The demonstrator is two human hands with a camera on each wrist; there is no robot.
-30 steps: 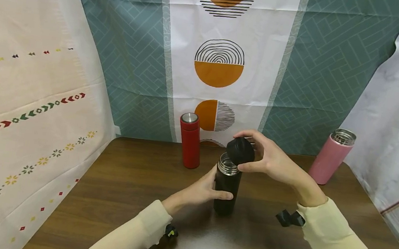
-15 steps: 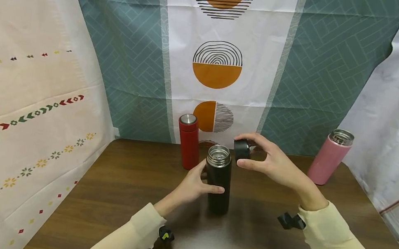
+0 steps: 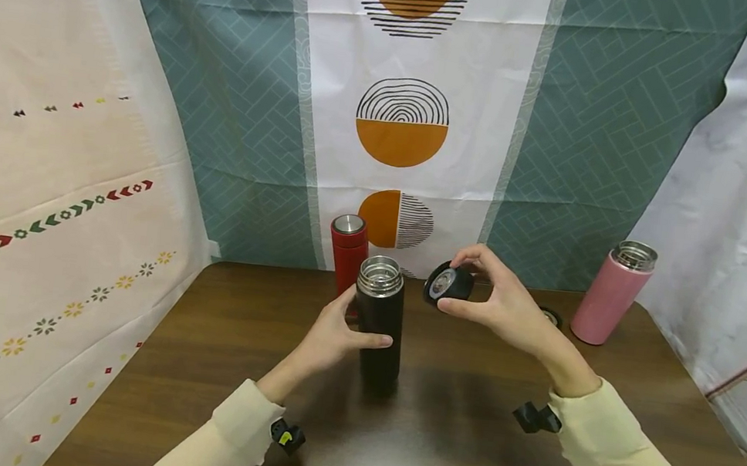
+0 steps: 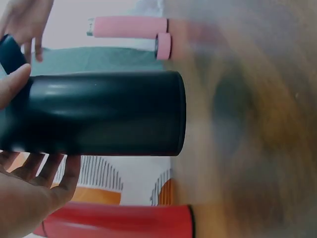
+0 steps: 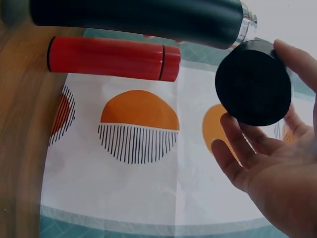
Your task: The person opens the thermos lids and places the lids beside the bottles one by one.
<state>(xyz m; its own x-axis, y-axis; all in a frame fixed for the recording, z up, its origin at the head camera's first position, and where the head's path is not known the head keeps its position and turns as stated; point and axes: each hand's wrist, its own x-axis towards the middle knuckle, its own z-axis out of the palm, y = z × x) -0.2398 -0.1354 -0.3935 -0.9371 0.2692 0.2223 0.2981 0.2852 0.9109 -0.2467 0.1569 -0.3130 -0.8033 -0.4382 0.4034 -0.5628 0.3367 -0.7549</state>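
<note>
A black bottle [image 3: 381, 327] with an uncovered steel mouth is upright in the grip of my left hand [image 3: 335, 337], thumb across its front. In the left wrist view the bottle [image 4: 109, 114] shows its base off the wood. My right hand [image 3: 511, 308] pinches a black lid [image 3: 449, 284] to the right of the bottle mouth, apart from it, its underside turned to the left. The right wrist view shows the lid's dark flat top [image 5: 253, 84] between thumb and fingers of my right hand [image 5: 282, 168].
Behind the black bottle a red bottle [image 3: 348, 253] with its lid on stands on the brown table [image 3: 227, 339]. An uncovered pink bottle [image 3: 612, 293] stands at the back right, a pink lid [image 4: 163, 46] near its base. Patterned cloths [image 3: 237, 92] hang behind.
My left hand has carried the black bottle to the left, out from under the lid. My right hand has turned the lid so its underside shows.
</note>
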